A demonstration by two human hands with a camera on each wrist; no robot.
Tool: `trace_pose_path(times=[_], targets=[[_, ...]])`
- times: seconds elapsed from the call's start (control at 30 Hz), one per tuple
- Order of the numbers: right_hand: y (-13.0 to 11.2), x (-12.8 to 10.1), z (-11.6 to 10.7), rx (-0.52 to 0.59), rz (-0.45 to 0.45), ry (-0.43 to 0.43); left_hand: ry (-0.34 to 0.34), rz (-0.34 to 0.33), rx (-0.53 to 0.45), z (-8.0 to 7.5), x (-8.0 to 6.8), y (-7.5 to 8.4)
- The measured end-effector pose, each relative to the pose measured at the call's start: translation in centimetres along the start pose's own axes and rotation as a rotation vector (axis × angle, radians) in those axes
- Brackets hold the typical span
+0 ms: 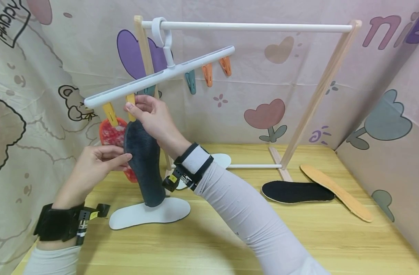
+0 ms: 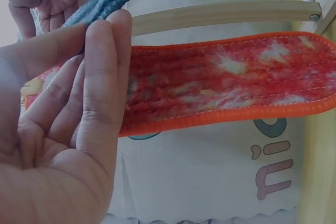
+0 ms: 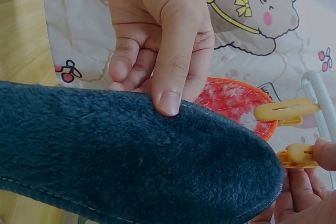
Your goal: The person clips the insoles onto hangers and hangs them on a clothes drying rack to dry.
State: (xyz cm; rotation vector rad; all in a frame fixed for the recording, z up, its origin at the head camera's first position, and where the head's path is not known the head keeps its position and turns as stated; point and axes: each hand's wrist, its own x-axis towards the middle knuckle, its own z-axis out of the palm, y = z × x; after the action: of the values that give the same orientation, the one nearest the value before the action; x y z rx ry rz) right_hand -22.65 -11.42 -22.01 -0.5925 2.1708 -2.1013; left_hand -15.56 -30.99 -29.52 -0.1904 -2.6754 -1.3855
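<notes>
My left hand [image 1: 92,168] pinches the side edge of a dark blue-grey fuzzy insole [image 1: 144,164], thumb on its plush face in the right wrist view. My right hand [image 1: 161,122] pinches a yellow clip [image 3: 297,156], whose tip meets the insole's upper end. That clip hangs from a white hanger [image 1: 195,61], tilted down to the left. Behind the dark insole, a red-and-white insole with orange trim [image 2: 226,77] hangs from another yellow clip [image 3: 283,109].
The hanger's ring hooks over the white bar [image 1: 257,26] of a wooden rack. Two orange clips [image 1: 207,75] and teal clips [image 1: 190,82] hang on it. On the table lie a white insole [image 1: 133,217], a black insole [image 1: 295,191] and a tan insole [image 1: 343,194]; another white piece [image 1: 223,159] lies behind my right arm.
</notes>
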Motion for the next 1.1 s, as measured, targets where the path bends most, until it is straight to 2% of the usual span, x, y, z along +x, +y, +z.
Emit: trace_pose_path(times=[0.17,0.33,0.73,1.1], targets=[[0.08,-0.02,-0.02,-0.001,-0.006,0.004,-0.006,0.014,0.020,-0.32,-0.17,0.01],[0.17,-0.04,-0.06,-0.007,-0.014,0.005,0.000,0.026,0.000,-0.38,-0.17,-0.01],[0.15,-0.05,-0.09,-0.007,-0.010,0.006,0.051,0.021,-0.023,-0.23,-0.23,0.08],[0.42,-0.01,-0.04,-0.007,-0.014,0.011,0.095,0.087,-0.075,0.19,-0.13,-0.04]])
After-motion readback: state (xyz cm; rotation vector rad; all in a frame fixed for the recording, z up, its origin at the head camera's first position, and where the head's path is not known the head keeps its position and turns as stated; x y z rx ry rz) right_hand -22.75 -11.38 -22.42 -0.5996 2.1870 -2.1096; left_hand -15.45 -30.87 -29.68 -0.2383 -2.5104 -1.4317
